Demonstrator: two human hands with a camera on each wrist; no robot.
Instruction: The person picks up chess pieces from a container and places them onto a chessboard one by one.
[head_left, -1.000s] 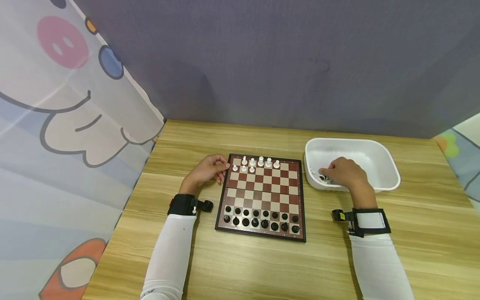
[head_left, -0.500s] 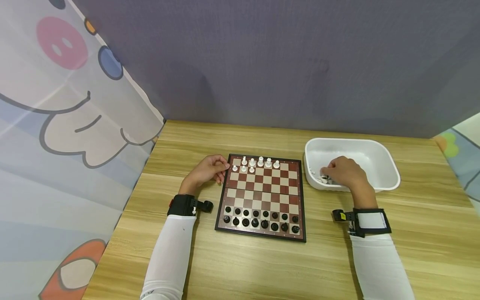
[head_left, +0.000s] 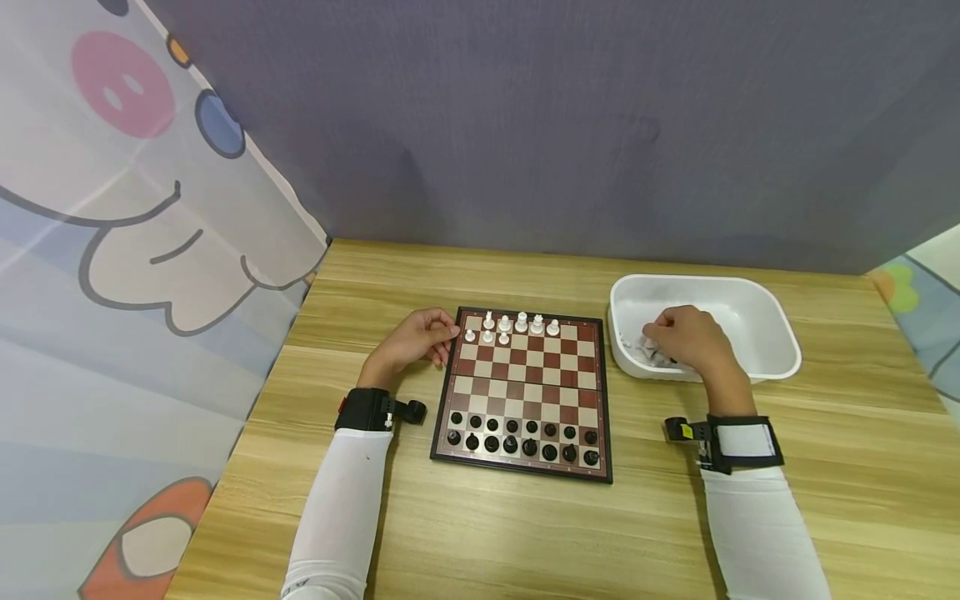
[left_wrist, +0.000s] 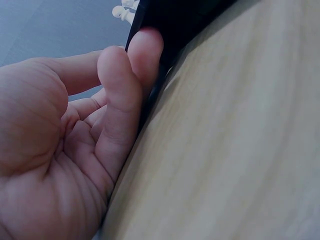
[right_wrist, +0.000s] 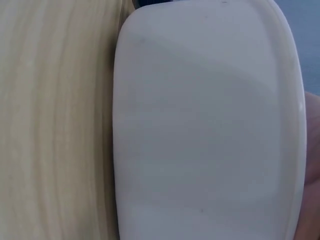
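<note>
Head view: black pieces stand in two near rows on the stiff, checkered board. Left hand, loosely bent, touches its left edge. Right hand dips into the smooth white tub on the right, its grip hidden; the loose pieces there look light, hard, likely plastic, best pinched by the neck. White pieces stand far.

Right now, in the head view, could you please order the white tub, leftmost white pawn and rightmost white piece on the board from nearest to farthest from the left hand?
1. Leftmost white pawn: just right of the left hand.
2. Rightmost white piece: in the far row.
3. White tub: right of the board.
</note>
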